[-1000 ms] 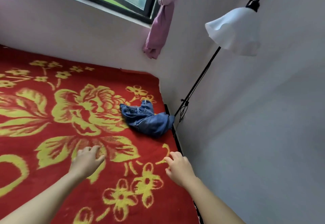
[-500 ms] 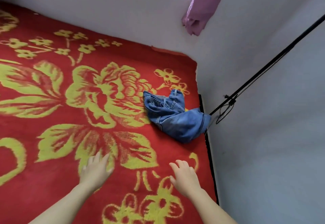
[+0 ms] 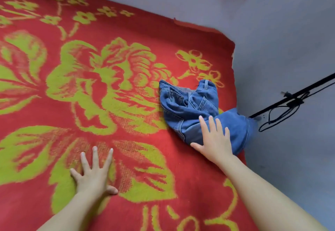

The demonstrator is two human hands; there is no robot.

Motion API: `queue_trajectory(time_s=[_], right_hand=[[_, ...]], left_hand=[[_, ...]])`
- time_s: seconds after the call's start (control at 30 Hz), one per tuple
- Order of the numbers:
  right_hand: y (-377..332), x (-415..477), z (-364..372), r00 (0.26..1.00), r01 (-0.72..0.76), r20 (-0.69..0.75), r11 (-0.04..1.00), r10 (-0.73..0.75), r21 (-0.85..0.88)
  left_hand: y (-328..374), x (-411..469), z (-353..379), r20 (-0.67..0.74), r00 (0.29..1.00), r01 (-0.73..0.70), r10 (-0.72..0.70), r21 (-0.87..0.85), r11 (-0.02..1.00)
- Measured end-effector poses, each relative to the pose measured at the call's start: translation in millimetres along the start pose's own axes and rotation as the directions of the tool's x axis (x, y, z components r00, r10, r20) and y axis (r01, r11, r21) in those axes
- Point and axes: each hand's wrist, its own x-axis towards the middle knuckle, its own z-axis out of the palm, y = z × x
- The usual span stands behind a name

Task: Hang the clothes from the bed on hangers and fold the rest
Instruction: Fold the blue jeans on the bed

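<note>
Bed under a red blanket with yellow-green flowers (image 3: 126, 31); crumpled blue denim jeans (image 3: 183, 107) at its right edge, near the corner. Your right hand (image 3: 215, 140) lies on the jeans, grip released, fingers straight. Your left hand (image 3: 94, 176) is splayed flat on the blanket, grip released

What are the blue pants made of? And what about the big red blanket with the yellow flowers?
The blue pants look like denim, a sturdy cotton: faded matte blue, with stitched seams and pockets. The red blanket looks like thick fuzzy fabric, perhaps wool or acrylic: soft matte pile, with worn, grid-like patches in the flowers.
</note>
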Motion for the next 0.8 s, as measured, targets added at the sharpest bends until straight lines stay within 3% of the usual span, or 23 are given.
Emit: queue_trajectory(time_s=[0.2,0.3,0.37,0.47,0.63,0.8], right_hand=[[-6,67,40,0.991,-0.04,0.128,0.999,0.042,-0.022],[-33,72,65,0.991,-0.079,0.096,0.991,0.09,-0.108],[-40,79,67,0.996,-0.09,0.003,0.993,0.091,-0.07],[-37,84,77,0.983,-0.047,-0.178,0.999,0.045,-0.007],[-34,95,77,0.992,-0.129,0.001,0.99,0.129,-0.05],[-42,72,70,0.975,-0.174,-0.132,0.983,0.18,0.056]], left_hand=[[1,20,9,0.165,0.986,0.041,-0.036,-0.027,0.999],[3,26,8,0.248,0.968,0.054,-0.042,-0.041,0.998],[2,29,6,0.279,0.959,0.072,-0.057,-0.045,0.996],[2,29,5,0.285,0.956,0.081,-0.071,-0.022,0.996],[4,26,3,0.215,0.974,0.08,-0.075,-0.016,0.997],[1,26,5,0.125,0.992,0.027,-0.026,-0.007,1.0]])
